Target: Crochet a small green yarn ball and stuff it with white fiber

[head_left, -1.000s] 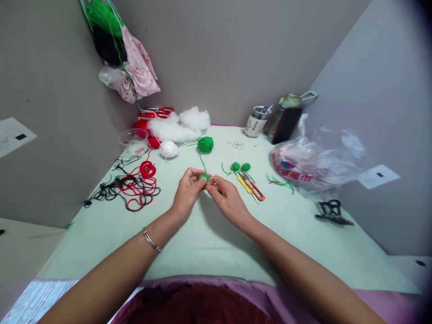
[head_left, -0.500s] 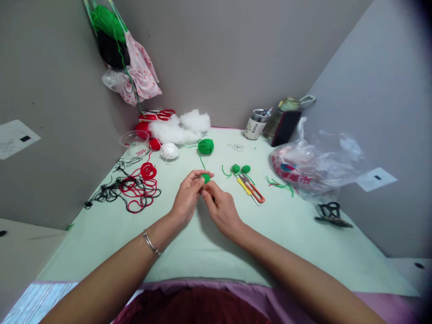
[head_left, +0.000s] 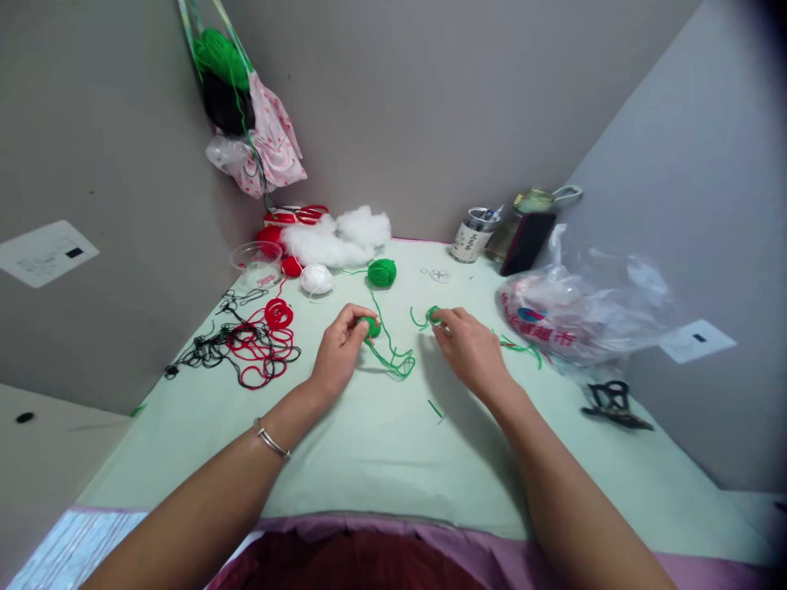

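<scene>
My left hand [head_left: 337,351] is closed on a small green yarn ball [head_left: 370,327], held just above the pale green table [head_left: 381,442]. A loose green strand [head_left: 393,360] trails from that ball and loops on the table. My right hand [head_left: 470,348] lies further right with its fingers curled down, the fingertips at a small green pompom [head_left: 432,315]. It covers the spot where the snips lay, and what it grips is hidden. A short green snippet [head_left: 434,408] lies in front of it.
Behind the hands are a larger green yarn ball [head_left: 382,272], a white ball [head_left: 316,279], white stuffing [head_left: 338,238] and a plastic cup [head_left: 255,260]. Tangled red and black yarn [head_left: 246,348] lies left. A plastic bag [head_left: 578,307], a tin [head_left: 470,238] and a black clip [head_left: 615,403] are right.
My right hand left the small green ball and moved right to the pompoms and snips. A loose green strand now lies on the table. My left hand kept the ball.
</scene>
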Action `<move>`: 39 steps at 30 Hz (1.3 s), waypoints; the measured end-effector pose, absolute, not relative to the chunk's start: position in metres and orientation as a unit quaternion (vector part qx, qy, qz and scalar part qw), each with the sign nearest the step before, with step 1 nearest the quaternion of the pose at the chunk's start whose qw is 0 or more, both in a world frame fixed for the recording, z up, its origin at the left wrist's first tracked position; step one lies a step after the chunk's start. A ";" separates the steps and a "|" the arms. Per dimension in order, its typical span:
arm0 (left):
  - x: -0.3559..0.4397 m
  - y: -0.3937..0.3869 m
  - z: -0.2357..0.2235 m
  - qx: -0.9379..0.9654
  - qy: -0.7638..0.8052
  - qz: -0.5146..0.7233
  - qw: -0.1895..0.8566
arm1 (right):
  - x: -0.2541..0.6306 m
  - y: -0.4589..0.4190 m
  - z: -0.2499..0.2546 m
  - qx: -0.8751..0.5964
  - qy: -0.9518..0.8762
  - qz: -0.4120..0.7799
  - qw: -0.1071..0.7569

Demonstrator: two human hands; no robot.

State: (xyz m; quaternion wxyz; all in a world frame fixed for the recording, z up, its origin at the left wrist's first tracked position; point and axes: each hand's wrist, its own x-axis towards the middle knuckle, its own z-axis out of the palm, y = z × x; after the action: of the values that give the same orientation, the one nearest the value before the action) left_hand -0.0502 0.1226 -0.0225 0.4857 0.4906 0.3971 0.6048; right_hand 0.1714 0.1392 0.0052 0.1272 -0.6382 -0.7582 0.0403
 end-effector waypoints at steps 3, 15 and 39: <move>-0.047 0.122 -0.024 0.496 0.400 0.604 0.479 | 0.184 0.149 -0.007 -0.654 -0.752 0.041 0.070; -0.047 0.122 -0.027 0.483 0.412 0.604 0.481 | 0.188 0.150 -0.008 -0.626 -0.768 0.117 0.068; -0.042 0.116 -0.034 0.546 0.435 0.577 0.424 | 0.144 0.120 0.005 -0.380 -0.549 0.687 0.288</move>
State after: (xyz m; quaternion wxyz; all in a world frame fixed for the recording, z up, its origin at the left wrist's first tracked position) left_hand -0.0424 0.1160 -0.0343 0.4239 0.5460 0.4351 0.5770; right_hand 0.1436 0.1198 0.0054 0.2883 -0.3799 -0.5486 0.6867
